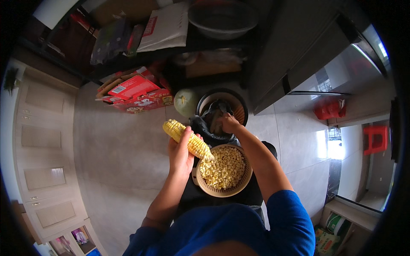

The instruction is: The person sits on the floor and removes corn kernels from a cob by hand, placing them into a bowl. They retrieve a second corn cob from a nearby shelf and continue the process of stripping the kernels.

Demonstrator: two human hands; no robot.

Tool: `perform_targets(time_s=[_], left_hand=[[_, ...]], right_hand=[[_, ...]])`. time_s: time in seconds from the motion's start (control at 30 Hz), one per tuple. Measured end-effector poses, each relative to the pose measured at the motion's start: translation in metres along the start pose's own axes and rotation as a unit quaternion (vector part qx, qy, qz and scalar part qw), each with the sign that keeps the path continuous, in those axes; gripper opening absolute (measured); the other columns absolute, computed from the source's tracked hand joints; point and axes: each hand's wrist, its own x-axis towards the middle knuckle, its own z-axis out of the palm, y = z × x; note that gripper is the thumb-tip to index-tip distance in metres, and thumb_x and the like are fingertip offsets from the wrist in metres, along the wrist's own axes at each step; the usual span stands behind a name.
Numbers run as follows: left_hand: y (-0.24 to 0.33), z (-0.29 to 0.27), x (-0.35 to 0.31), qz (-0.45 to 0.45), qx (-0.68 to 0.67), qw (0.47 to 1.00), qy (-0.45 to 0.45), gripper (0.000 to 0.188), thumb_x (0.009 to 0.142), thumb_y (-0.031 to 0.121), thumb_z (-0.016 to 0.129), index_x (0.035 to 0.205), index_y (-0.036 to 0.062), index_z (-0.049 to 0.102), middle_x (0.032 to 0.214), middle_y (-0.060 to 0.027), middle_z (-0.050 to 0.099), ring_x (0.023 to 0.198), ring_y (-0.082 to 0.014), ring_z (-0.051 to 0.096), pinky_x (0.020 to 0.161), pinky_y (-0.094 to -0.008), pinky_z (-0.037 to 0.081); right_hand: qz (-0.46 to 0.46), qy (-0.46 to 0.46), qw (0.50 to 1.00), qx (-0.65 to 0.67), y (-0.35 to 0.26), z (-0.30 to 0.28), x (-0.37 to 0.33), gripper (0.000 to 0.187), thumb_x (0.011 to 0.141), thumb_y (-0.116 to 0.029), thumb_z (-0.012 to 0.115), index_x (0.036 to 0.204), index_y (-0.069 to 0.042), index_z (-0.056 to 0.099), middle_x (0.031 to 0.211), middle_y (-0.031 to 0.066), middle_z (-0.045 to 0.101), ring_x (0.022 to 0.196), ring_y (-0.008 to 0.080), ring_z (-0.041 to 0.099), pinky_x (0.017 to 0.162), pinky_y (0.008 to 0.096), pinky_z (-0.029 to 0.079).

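Observation:
An ear of yellow corn is gripped in my left hand, tilted, its lower end over the near basket's rim. Loose corn kernels fill much of that round beige basket, which rests on a black surface in front of me. My right hand reaches past the basket, over a round bin with a black plastic bag in it. Its fingers look closed at the bag's mouth, near something brownish; what they hold, if anything, I cannot make out.
Behind the bin lies a pale green round melon or gourd, beside a red cardboard box. A dark shelf with a clear basin stands at the back. Dark cabinets rise at the right, near a red bag and a red stool.

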Motion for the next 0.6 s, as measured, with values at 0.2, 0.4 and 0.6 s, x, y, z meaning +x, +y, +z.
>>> perform_targets(time_s=[0.2,0.4,0.6], left_hand=[[0.005,0.002,0.015,0.008,-0.015,1.0,0.01,0.025,0.082,0.017,0.063,0.095,0.0034,0.046,0.084,-0.0064,0.052,0.075,-0.0197,0.057,0.067,-0.0346,0.052],[0.003,0.024,0.0,0.026,-0.008,0.999,-0.047,0.025,0.083,0.016,0.063,0.097,0.0033,0.046,0.086,-0.0064,0.052,0.077,-0.0186,0.056,0.07,-0.0344,0.052],[-0.002,0.038,-0.023,0.062,-0.004,0.997,-0.056,0.022,0.083,0.013,0.062,0.094,0.0018,0.047,0.08,-0.0052,0.054,0.068,-0.015,0.058,0.064,-0.0302,0.051]], right_hand=[[-0.02,0.069,0.885,0.461,-0.092,-0.1,-0.058,0.019,0.083,-0.009,0.056,0.098,0.003,0.059,0.084,0.011,0.065,0.08,0.0173,0.062,0.072,0.0284,0.049],[-0.031,0.172,0.883,0.436,-0.177,-0.158,-0.17,0.014,0.079,-0.004,0.065,0.091,0.002,0.062,0.088,0.0085,0.061,0.078,0.0162,0.061,0.069,0.0248,0.05],[-0.024,0.26,0.906,0.334,-0.195,-0.164,-0.193,0.014,0.073,-0.003,0.069,0.084,0.001,0.062,0.081,0.0107,0.06,0.07,0.0211,0.061,0.065,0.0276,0.049]])
